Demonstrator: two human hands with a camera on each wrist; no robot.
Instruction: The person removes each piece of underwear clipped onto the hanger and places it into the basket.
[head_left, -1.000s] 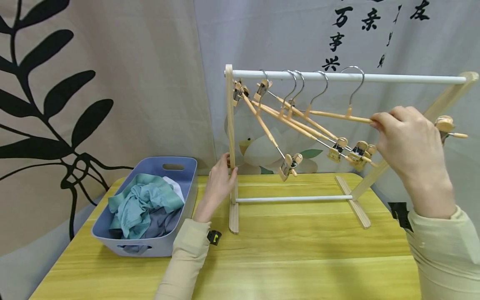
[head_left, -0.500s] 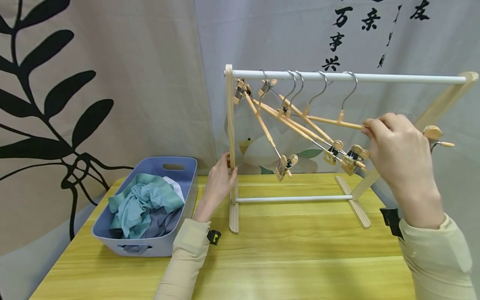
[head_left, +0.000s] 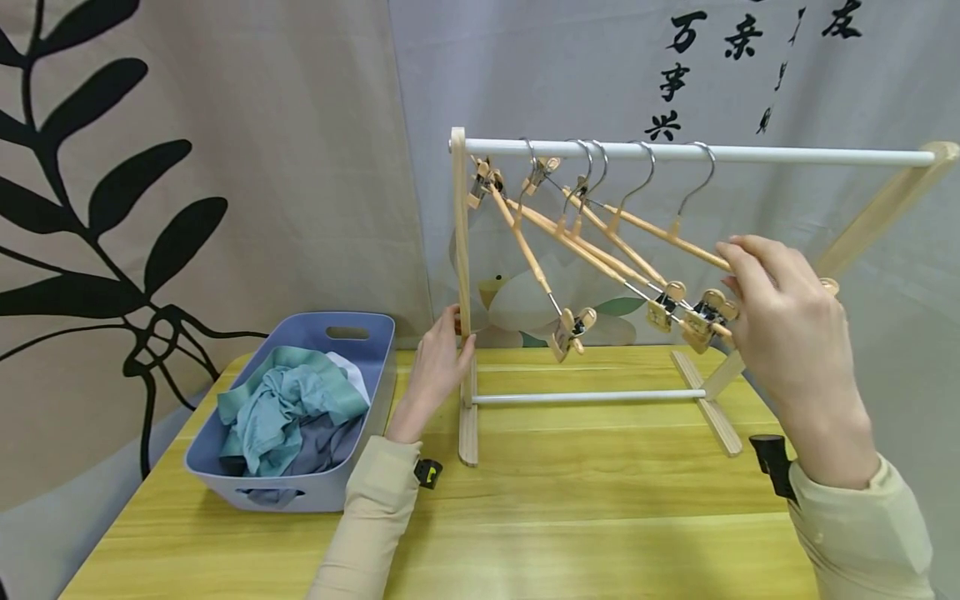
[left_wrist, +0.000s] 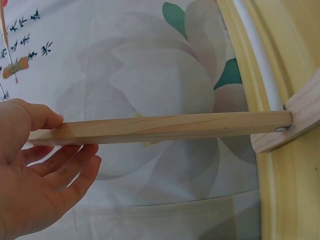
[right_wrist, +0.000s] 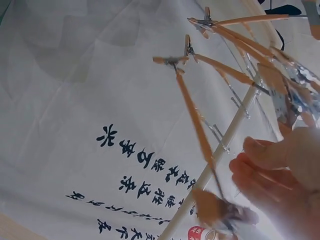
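Observation:
A wooden clothes rack with a white top rail [head_left: 810, 156] stands on the table. My left hand [head_left: 435, 375] holds its left upright post [head_left: 461, 250]; in the left wrist view, thumb and fingers lie on opposite sides of the post [left_wrist: 175, 125]. Several wooden clip hangers hang from the rail, tilted and crowded leftward. Beside the rightmost hanger [head_left: 675, 239] is my right hand [head_left: 787, 325]. In the right wrist view, a gap shows between that hanger [right_wrist: 192, 115] and the loosely bent fingers of my right hand [right_wrist: 280, 175], which hold nothing.
Left of the rack stands a blue-grey plastic basket [head_left: 330, 492] with crumpled teal, grey and white clothes [head_left: 292, 408]. The rack's feet and white lower bar [head_left: 585, 398] rest on the yellow wooden table [head_left: 562, 517]. A printed curtain [head_left: 315, 167] hangs behind.
The rightmost hanger has slid left along the rail and turned, its right end coming nearer. My right hand has moved left and down and come off it. My left hand stays put.

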